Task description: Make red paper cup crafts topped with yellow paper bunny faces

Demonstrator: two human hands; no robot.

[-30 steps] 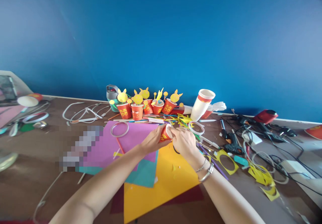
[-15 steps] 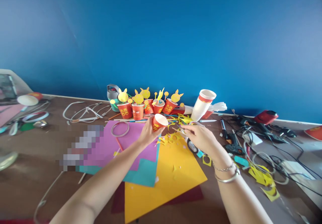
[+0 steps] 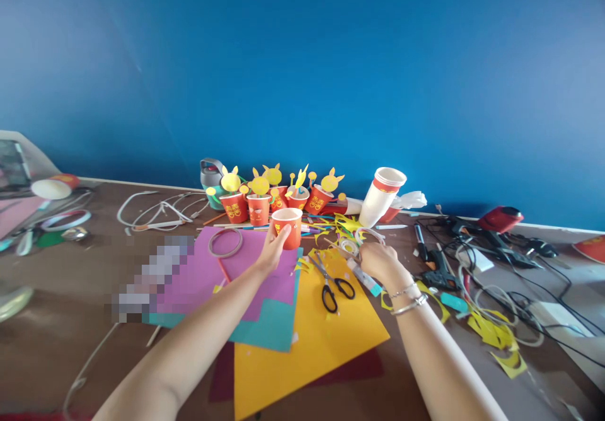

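Red-and-white tapered paper cup (image 3: 293,227) at 12 o'clock, my left fingers (image 3: 283,237) clamped round it; over-squeezing could dent its wall. Right fingers (image 3: 367,260), 1 o'clock: can't tell if closed.

The left hand (image 3: 270,251) held a red paper cup (image 3: 292,235) roughly upright while the right hand (image 3: 379,258) reached down right of splayed black-handled scissors (image 3: 326,275) on a yellow sheet (image 3: 302,364), and red cups (image 3: 234,209) with yellow paper cutouts (image 3: 231,183) stood behind, near a blue wall (image 3: 302,62).

craft workspace (cluttered): scissors (image 3: 327,274), purple paper (image 3: 191,273), yellow offcuts (image 3: 489,331), cups (image 3: 234,208) bearing paper figures (image 3: 231,182)
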